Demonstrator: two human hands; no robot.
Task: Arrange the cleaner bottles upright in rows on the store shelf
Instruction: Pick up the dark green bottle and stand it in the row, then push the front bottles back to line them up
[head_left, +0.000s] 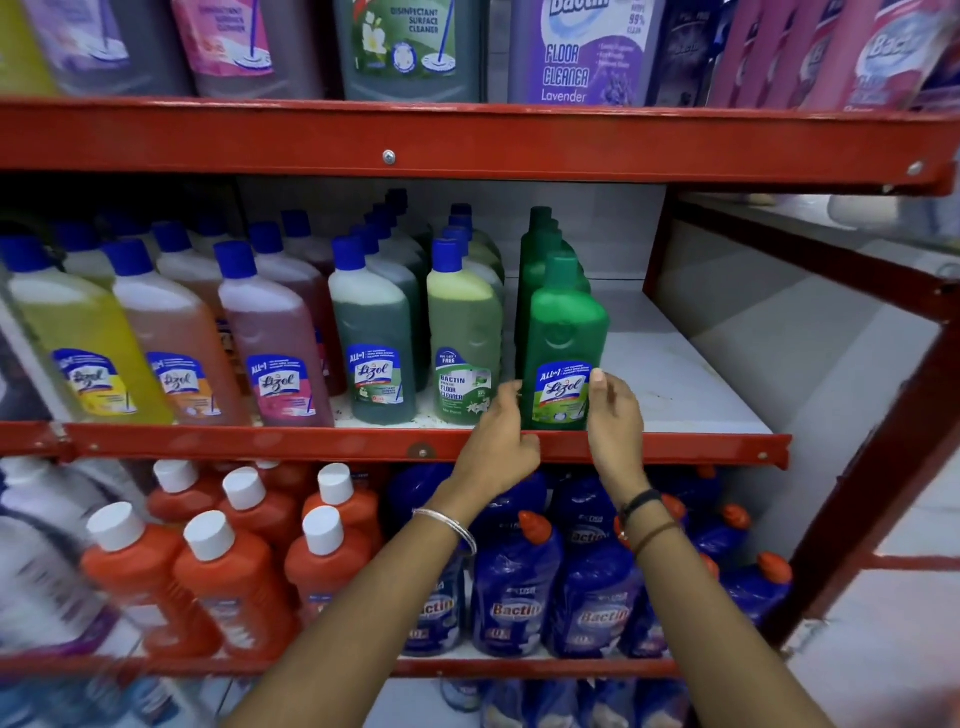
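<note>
Left hand (496, 447) reaches over the red shelf edge (311, 441), its relaxed fingers touching the left side of the green Lizol bottle (563, 332). Right hand (615, 421) lies against the bottle's right side with its thumb on the label; I cannot tell whether its fingers curl round. The bottle stands upright at the shelf front, heading a row of green bottles, just right of the Bactin bottle (462, 332).

Glossy green plastic bottle (563, 322), shiny printed label (563, 391), red-painted metal shelf rail (311, 441), matt white shelf board (675, 374).
</note>
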